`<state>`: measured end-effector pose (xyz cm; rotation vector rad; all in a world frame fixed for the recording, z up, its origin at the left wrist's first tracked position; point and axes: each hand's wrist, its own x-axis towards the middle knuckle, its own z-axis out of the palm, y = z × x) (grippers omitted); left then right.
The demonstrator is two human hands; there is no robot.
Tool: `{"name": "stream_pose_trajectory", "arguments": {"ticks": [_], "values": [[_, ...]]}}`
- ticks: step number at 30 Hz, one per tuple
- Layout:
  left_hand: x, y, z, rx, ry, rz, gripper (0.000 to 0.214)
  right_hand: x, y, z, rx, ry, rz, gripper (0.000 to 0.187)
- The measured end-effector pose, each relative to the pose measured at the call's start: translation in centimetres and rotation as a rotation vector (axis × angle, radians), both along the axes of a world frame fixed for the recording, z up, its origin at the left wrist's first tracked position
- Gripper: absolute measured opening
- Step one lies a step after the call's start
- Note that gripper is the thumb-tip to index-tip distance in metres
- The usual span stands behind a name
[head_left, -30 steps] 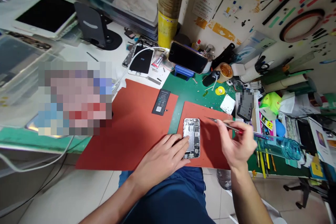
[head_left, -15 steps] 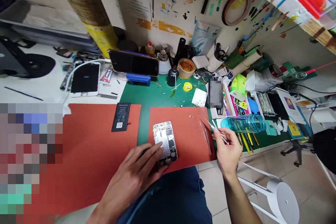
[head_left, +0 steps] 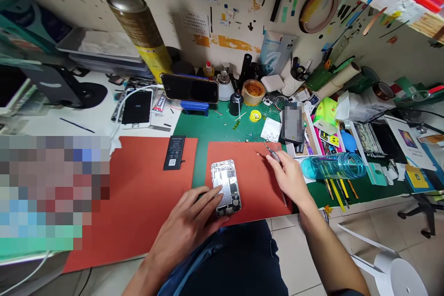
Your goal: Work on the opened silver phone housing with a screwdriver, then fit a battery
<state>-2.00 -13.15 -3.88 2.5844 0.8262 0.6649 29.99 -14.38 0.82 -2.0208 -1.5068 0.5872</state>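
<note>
An opened smartphone (head_left: 230, 180) with its inner boards and metal shields bare rests near the front edge of a red mat (head_left: 138, 203). My left hand (head_left: 196, 212) grips its lower left side, fingers over the shield and thumb at the bottom edge. To the right, my right hand (head_left: 289, 175) is closed around a slim screwdriver (head_left: 274, 153) with a ridged metal grip, held low over the mat. Its tip is too small to make out clearly. Partly under this hand lie tweezers (head_left: 284, 199), mostly hidden. A black phone battery (head_left: 174, 152) lies flat on the mat to the left.
Behind the mat, a phone (head_left: 190, 89) leans on a blue stand, beside a dark bottle (head_left: 236, 103) and a small yellow dish (head_left: 255, 116). At right are a blue clear bottle (head_left: 333, 165) and trays of tools. A tall spray can (head_left: 142, 32) stands back left.
My right hand has moved left and inward over the mat, covering much of the tweezers. My left hand still grips the phone. The whole view has shifted slightly.
</note>
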Motion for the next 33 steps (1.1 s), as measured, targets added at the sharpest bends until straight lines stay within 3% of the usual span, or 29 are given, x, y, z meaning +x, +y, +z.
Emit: {"name": "stream_pose_trajectory", "arguments": {"ticks": [6, 13, 20, 24, 29, 33], "values": [[0.2, -0.1, 0.0, 0.011, 0.006, 0.006, 0.048, 0.5, 2.9, -1.2, -0.084, -0.075, 0.049, 0.014], [0.2, -0.3, 0.4, 0.025, 0.0, -0.001, 0.047, 0.6, 3.3, -2.5, -0.13, -0.127, 0.067, 0.017], [0.6, -0.4, 0.8, 0.063, -0.008, 0.038, 0.04, 1.1, 3.2, -2.0, -0.103, -0.125, 0.098, 0.019], [0.6, -0.5, 1.0, 0.068, -0.033, 0.024, 0.049, -1.1, 3.3, -0.5, -0.086, -0.064, 0.206, 0.028], [1.4, -0.3, 2.0, 0.088, -0.011, 0.165, 0.027, -6.3, 5.1, 0.5, -0.149, -0.045, 0.42, 0.018], [2.3, 0.5, 2.1, 0.057, 0.066, 0.264, 0.023, -8.3, 6.9, 0.5, -0.206, -0.114, 0.488, 0.023]]}}
